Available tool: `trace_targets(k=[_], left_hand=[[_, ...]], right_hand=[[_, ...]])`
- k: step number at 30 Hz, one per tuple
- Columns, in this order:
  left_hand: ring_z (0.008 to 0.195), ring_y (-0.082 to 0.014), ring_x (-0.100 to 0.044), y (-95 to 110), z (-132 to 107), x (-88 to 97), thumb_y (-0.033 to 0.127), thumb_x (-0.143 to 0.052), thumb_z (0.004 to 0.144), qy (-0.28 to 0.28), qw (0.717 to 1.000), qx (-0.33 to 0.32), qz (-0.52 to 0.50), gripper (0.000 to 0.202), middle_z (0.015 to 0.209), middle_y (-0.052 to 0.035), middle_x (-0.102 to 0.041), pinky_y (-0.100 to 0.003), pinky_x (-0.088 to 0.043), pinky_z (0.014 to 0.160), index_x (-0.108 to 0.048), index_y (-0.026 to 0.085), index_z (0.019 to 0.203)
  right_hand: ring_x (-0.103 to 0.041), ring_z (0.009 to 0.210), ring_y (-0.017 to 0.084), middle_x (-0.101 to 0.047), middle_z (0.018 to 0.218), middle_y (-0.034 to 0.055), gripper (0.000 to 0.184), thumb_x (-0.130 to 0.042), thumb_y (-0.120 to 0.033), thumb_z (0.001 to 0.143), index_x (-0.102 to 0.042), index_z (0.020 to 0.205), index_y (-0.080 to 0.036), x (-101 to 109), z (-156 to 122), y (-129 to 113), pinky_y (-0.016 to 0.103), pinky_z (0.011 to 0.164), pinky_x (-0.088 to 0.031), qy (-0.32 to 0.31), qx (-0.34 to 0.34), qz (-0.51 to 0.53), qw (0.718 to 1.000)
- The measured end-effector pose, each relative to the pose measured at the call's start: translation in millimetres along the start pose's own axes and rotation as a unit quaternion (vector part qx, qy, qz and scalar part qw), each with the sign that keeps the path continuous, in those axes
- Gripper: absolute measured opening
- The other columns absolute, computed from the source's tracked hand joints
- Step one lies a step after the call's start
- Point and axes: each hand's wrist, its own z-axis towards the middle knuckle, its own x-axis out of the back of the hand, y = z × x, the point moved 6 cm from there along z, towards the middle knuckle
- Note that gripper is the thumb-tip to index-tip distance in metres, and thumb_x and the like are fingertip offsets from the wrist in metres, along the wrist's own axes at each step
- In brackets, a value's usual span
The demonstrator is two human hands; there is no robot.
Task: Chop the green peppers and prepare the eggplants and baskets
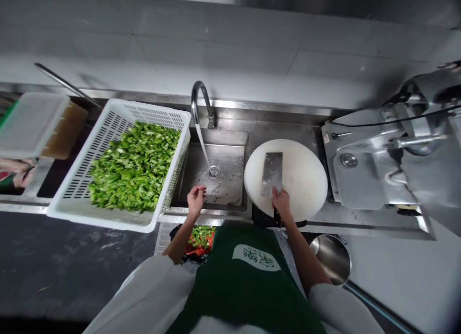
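Note:
My right hand (281,202) grips the handle of a cleaver (272,173), whose flat steel blade lies on a round white cutting board (306,180). My left hand (196,198) hovers over the front edge of the steel sink (230,180), fingers curled loosely, nothing visible in it. Water runs from the curved faucet (200,102) into the sink drain just beyond that hand.
A white slotted basket (108,132) heaped with chopped green vegetables (135,168) rests on the sink's left side. A bin with green and red scraps (200,238) sits below the counter. A steel bowl (333,257) stands lower right, a metal machine (396,151) at right, a lidded container (32,123) far left.

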Motion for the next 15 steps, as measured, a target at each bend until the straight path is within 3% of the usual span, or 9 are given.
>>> trace_targets(k=[3,6,12,15], left_hand=[[0.070,-0.0184,-0.064,-18,-36,25.4,0.049,-0.065,0.076,0.031,0.999,0.011,0.007,0.029,0.082,-0.0055,-0.069,-0.028,-0.053,0.060,-0.069,0.021,0.083],[0.073,-0.0201,-0.067,-31,-62,54.9,0.054,-0.064,0.078,0.067,0.997,0.026,0.016,0.033,0.083,-0.0060,-0.071,-0.030,-0.055,0.064,-0.069,0.022,0.085],[0.073,-0.0222,-0.069,-71,-112,124.3,0.067,-0.066,0.075,0.144,0.984,0.097,0.032,0.049,0.080,-0.0069,-0.073,-0.033,-0.058,0.069,-0.069,0.020,0.088],[0.073,-0.0250,-0.072,-97,-145,152.0,0.076,-0.068,0.068,0.173,0.973,0.148,0.030,0.059,0.078,-0.0070,-0.074,-0.036,-0.060,0.067,-0.070,0.021,0.087]], right_hand=[[-0.050,0.044,0.015,-0.049,0.045,-0.0020,0.035,-0.058,-0.041,0.104,-0.055,0.074,-0.023,-47,1,-44,0.024,0.049,-0.039,-0.070,0.041,0.002,0.997],[-0.047,0.040,0.012,-0.050,0.048,-0.0050,0.029,-0.056,-0.040,0.106,-0.057,0.083,-0.022,-94,2,-77,0.022,0.043,-0.035,-0.150,0.031,0.040,0.987],[-0.045,0.040,0.010,-0.047,0.048,-0.0095,0.015,-0.057,-0.034,0.106,-0.057,0.105,-0.019,-182,8,-140,0.018,0.042,-0.036,-0.239,0.015,0.040,0.970],[-0.044,0.040,0.009,-0.047,0.047,-0.0098,0.013,-0.061,-0.030,0.105,-0.057,0.107,-0.018,-216,11,-164,0.017,0.043,-0.037,-0.274,0.005,0.027,0.961]])
